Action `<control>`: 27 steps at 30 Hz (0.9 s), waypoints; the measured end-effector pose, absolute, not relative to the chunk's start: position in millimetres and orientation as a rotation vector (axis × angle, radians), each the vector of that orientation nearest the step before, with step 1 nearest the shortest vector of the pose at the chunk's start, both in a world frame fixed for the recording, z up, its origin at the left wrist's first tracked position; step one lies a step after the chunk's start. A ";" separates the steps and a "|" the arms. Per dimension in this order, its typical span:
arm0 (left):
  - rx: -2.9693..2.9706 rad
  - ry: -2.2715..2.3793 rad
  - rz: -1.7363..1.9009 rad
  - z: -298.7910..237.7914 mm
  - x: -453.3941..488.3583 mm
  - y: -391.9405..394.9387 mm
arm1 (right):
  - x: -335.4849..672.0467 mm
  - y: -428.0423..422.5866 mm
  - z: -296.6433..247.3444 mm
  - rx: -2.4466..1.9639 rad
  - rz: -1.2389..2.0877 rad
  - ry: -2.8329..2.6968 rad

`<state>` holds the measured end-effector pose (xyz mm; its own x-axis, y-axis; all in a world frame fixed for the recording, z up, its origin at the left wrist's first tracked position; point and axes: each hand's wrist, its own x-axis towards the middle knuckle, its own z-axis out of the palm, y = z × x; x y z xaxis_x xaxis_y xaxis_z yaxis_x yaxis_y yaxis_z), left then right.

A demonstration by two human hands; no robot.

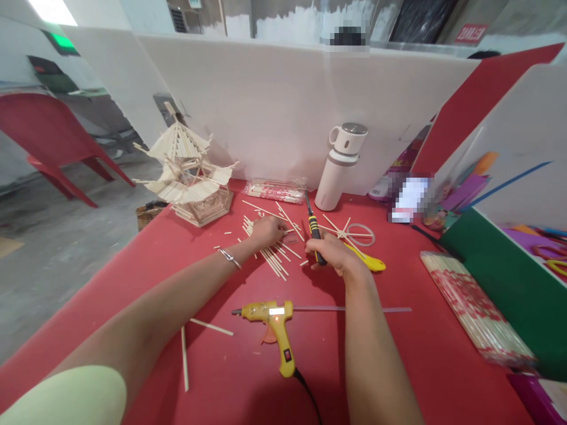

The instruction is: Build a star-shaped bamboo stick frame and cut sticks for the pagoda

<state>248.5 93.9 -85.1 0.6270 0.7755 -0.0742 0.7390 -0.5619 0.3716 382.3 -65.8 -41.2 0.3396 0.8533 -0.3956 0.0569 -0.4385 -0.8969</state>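
Observation:
My left hand (268, 230) reaches over a spread of thin wooden sticks (273, 260), its fingers closed in a pinch. A short piece of stick seems to poke out at the fingertips, though it is small and partly hidden. My right hand (330, 251) is wrapped round a tool with a black-and-yellow handle (315, 233) and a thin metal shaft pointing away from me; its exact kind is unclear. Nearer to me, a yellow glue gun (278, 311) lies on its side with a light on and a clear glue stick (319, 309) in its back, running beneath my right forearm.
A wooden pagoda model (183, 171) stands at the back left. Behind are a packet of sticks (274, 190) and a white bottle (339, 171). To the right lie a yellow-handled tool (374, 262), a ring (361, 234), a larger stick bundle (473, 307) and a green box (500, 283).

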 end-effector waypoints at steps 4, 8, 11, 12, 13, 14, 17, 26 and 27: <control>2.473 1.206 0.136 -86.1 248.3 94.3 | 382.6 -66.0 -41.0 -1.761 1.190 -0.817; 2.458 1.220 0.143 -86.0 248.6 94.2 | 382.0 -66.2 -40.0 -1.765 1.200 -0.808; 2.450 1.224 0.150 -84.8 249.2 93.3 | 381.8 -66.3 -39.7 -1.766 1.197 -0.804; 2.448 1.222 0.152 -84.3 249.4 92.9 | 381.9 -66.4 -39.8 -1.766 1.196 -0.803; 2.446 1.221 0.153 -83.7 249.6 92.5 | 382.0 -66.4 -40.1 -1.764 1.195 -0.803; 2.444 1.221 0.154 -83.2 249.7 92.0 | 382.1 -66.3 -40.5 -1.762 1.194 -0.803; 2.438 1.224 0.149 -82.0 250.1 91.2 | 382.6 -66.2 -41.6 -1.758 1.191 -0.812; 2.451 1.230 0.161 -85.5 251.0 92.4 | 382.6 -65.8 -40.9 -1.768 1.196 -0.810; 2.451 1.228 0.162 -86.0 251.1 92.6 | 382.6 -65.8 -40.9 -1.767 1.195 -0.812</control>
